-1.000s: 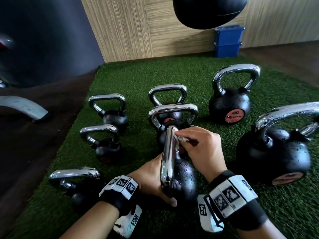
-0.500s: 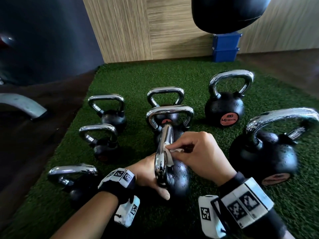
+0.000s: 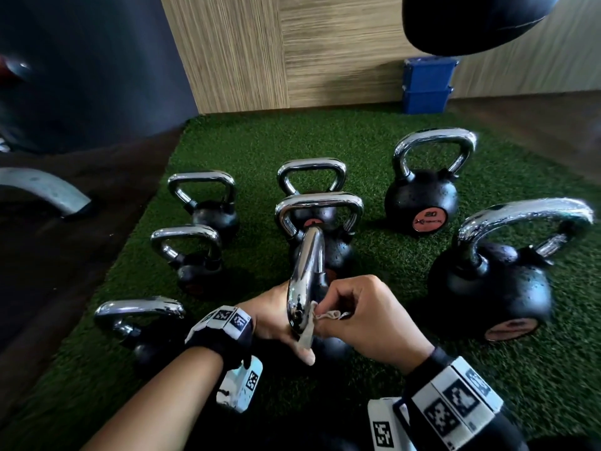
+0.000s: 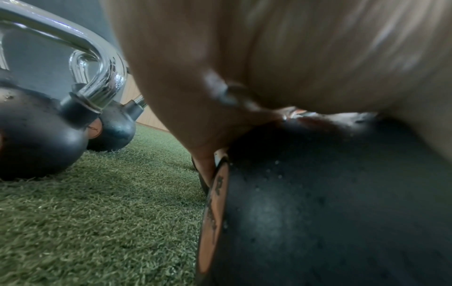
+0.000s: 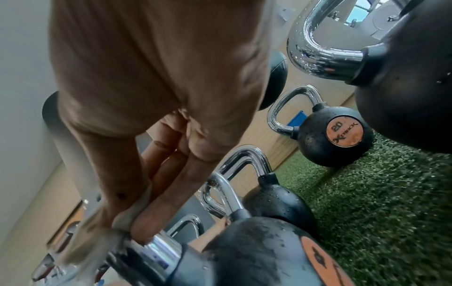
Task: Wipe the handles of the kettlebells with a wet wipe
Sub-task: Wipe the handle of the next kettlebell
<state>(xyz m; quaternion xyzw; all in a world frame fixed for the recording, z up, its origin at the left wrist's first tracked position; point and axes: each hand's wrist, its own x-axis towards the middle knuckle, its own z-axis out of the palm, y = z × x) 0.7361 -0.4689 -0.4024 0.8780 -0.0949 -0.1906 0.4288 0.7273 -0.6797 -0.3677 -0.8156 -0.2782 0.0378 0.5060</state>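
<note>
The nearest kettlebell (image 4: 318,193) is black, and its chrome handle (image 3: 305,278) points edge-on at me in the head view. My right hand (image 3: 364,314) pinches a crumpled white wet wipe (image 3: 309,330) against the handle's near, lower end. In the right wrist view the wipe (image 5: 127,218) sits between thumb and fingers on the chrome handle (image 5: 156,249). My left hand (image 3: 276,317) grips the ball from the left, its thumb lying across the near side. Its fingers are hidden behind the ball.
Several more chrome-handled kettlebells stand close on the green turf (image 3: 357,141): one right behind (image 3: 320,222), a "20" one (image 3: 422,203) at back right, a large one (image 3: 491,288) at right, three at left. Blue boxes (image 3: 426,86) sit by the wooden wall. A dark bag (image 3: 481,21) hangs above.
My right hand has slid the wipe along the handle from its far top end down to the near end. The left hand has stayed on the ball.
</note>
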